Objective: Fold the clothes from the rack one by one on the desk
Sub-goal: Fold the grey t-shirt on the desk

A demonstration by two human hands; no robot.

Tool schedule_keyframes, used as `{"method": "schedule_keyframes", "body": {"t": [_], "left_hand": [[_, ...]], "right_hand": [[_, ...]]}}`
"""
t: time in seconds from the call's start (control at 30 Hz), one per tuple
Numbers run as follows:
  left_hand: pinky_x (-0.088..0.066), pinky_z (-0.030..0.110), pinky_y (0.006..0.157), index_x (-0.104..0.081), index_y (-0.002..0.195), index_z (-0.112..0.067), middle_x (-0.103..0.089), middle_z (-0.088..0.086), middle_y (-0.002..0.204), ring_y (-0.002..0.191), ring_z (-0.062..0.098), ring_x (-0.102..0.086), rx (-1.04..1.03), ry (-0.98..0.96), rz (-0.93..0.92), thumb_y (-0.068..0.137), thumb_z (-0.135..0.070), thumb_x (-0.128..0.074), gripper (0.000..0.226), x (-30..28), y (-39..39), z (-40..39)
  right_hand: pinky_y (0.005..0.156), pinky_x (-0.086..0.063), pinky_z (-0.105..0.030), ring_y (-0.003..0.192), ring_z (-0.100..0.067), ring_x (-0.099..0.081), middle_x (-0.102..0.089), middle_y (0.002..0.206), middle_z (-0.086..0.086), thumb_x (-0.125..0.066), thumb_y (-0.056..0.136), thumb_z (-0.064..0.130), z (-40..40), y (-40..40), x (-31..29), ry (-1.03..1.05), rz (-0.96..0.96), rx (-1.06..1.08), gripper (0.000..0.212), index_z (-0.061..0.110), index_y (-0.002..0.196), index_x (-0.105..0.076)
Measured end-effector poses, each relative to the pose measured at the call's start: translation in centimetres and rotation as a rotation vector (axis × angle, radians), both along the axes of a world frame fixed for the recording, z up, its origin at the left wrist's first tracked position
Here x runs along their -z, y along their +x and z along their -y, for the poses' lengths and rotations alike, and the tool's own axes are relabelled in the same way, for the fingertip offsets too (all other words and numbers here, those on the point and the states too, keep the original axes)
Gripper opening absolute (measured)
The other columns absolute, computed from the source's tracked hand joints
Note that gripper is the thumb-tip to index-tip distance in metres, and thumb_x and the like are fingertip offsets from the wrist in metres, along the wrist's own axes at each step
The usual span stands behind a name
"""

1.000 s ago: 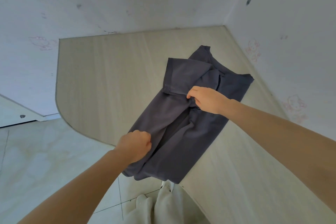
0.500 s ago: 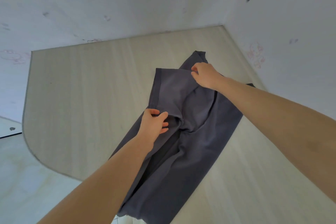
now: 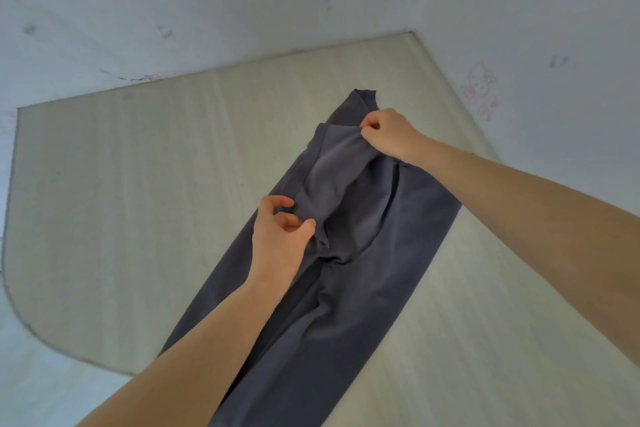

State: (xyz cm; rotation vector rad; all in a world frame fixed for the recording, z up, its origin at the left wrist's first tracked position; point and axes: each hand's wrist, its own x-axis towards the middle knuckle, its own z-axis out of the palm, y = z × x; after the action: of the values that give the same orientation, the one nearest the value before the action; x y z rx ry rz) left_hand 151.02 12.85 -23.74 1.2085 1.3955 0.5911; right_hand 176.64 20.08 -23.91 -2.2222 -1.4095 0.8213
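Note:
A dark grey T-shirt lies lengthwise on the light wooden desk, its sides folded inward into a long strip. A sleeve flap is raised off the shirt's middle. My left hand pinches the near corner of that flap between thumb and fingers. My right hand pinches the far corner of the same flap, close to the collar end. The fabric sags between the two hands. The shirt's near end runs out of the bottom of the view.
White walls with faint pink cartoon prints close the desk in at the back and right, meeting in a corner. The desk's rounded edge curves at the left, with pale floor beyond it.
Both hands have lifted the sleeve flap and carried it toward the shirt's middle; the flap now looks narrower and bunched. The camera has moved closer over the desk.

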Motion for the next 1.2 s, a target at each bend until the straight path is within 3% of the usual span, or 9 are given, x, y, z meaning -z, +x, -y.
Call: {"method": "schedule_keyframes", "body": {"t": [0.1, 0.2, 0.33, 0.43, 0.57, 0.7, 0.93, 1.07, 1.2], "left_hand": [[-0.048, 0.017, 0.067, -0.055, 0.095, -0.023, -0.062, -0.005, 0.065, 0.061, 0.004, -0.059, 0.154, 0.051, -0.094, 0.081, -0.017, -0.073, 0.024, -0.3, 0.6, 1.7], [-0.048, 0.017, 0.071, -0.064, 0.096, -0.02, -0.069, -0.009, 0.076, 0.074, 0.002, -0.064, 0.213, -0.07, -0.181, 0.083, -0.021, -0.073, 0.016, 0.6, 0.8, 2.8], [-0.056, 0.029, 0.079, -0.069, 0.105, -0.018, -0.073, 0.002, 0.086, 0.082, 0.016, -0.068, 0.289, -0.292, -0.199, 0.083, -0.017, -0.071, 0.022, 1.6, -0.1, 3.4], [-0.052, 0.024, 0.066, -0.065, 0.108, -0.022, -0.073, 0.002, 0.091, 0.07, 0.013, -0.068, 0.357, -0.34, -0.191, 0.083, -0.013, -0.07, 0.027, 1.8, -1.2, 3.3], [-0.05, 0.022, 0.063, -0.07, 0.092, -0.018, -0.072, -0.004, 0.075, 0.061, 0.011, -0.065, 0.308, -0.155, -0.286, 0.083, -0.01, -0.067, 0.013, 2.1, -4.0, 2.4], [-0.041, 0.025, 0.074, -0.065, 0.089, -0.017, -0.064, -0.006, 0.079, 0.078, 0.016, -0.059, 0.339, 0.118, -0.469, 0.084, -0.006, -0.061, 0.013, 2.9, -8.8, 0.8], [-0.04, 0.028, 0.069, -0.06, 0.091, -0.021, -0.063, -0.005, 0.083, 0.08, 0.018, -0.059, 0.529, 0.17, -0.544, 0.085, -0.016, -0.066, 0.01, 4.5, -18.7, 0.0], [-0.041, 0.03, 0.07, -0.057, 0.09, -0.019, -0.061, -0.004, 0.082, 0.079, 0.019, -0.057, 0.656, 0.216, -0.556, 0.084, -0.022, -0.069, 0.014, 5.1, -22.6, 0.4], [-0.036, 0.026, 0.064, -0.053, 0.082, -0.017, -0.058, -0.004, 0.074, 0.07, 0.016, -0.054, 0.758, 0.308, -0.509, 0.085, -0.019, -0.068, 0.015, 5.4, -25.7, 1.5]], "right_hand": [[0.064, -0.039, -0.028, 0.071, -0.018, -0.049, -0.056, 0.075, -0.011, -0.045, 0.086, 0.01, 3.0, 2.9, -0.3, -0.05, 0.0, 0.089, 0.026, -0.009, 0.09, -0.063], [0.069, -0.041, -0.03, 0.077, -0.022, -0.055, -0.057, 0.074, -0.005, -0.049, 0.082, 0.008, 5.7, 4.6, 0.0, -0.207, 0.064, 0.108, 0.021, -0.002, 0.084, -0.067], [0.097, -0.045, -0.041, 0.105, -0.032, -0.058, -0.067, 0.108, -0.01, -0.049, 0.087, 0.007, 7.7, 4.0, 0.6, -0.246, 0.109, 0.106, 0.026, 0.005, 0.102, -0.071], [0.097, -0.044, -0.04, 0.111, -0.032, -0.056, -0.063, 0.117, -0.012, -0.052, 0.087, 0.009, 8.6, 2.9, 1.3, -0.171, 0.12, 0.135, 0.031, 0.009, 0.116, -0.062], [0.093, -0.044, -0.04, 0.11, -0.036, -0.053, -0.053, 0.121, -0.017, -0.054, 0.087, 0.012, 11.2, 0.6, 2.3, -0.124, 0.138, 0.236, 0.043, 0.009, 0.129, -0.047], [0.09, -0.041, -0.035, 0.111, -0.033, -0.052, -0.048, 0.127, -0.017, -0.054, 0.09, 0.011, 15.4, -3.8, 2.8, -0.136, 0.042, 0.417, 0.045, 0.005, 0.132, -0.042], [0.08, -0.036, -0.024, 0.102, -0.033, -0.057, -0.056, 0.095, -0.012, -0.057, 0.086, 0.001, 23.3, -16.5, 3.9, -0.063, -0.093, 0.777, 0.04, -0.002, 0.125, -0.05], [0.079, -0.041, -0.028, 0.098, -0.033, -0.059, -0.061, 0.102, -0.017, -0.058, 0.085, 0.002, 26.6, -24.0, 4.1, -0.059, -0.136, 0.92, 0.037, 0.0, 0.122, -0.051], [0.077, -0.041, -0.028, 0.088, -0.025, -0.055, -0.06, 0.093, -0.007, -0.055, 0.084, 0.001, 29.4, -30.4, 4.1, -0.071, -0.178, 1.024, 0.03, 0.005, 0.114, -0.053]]}}
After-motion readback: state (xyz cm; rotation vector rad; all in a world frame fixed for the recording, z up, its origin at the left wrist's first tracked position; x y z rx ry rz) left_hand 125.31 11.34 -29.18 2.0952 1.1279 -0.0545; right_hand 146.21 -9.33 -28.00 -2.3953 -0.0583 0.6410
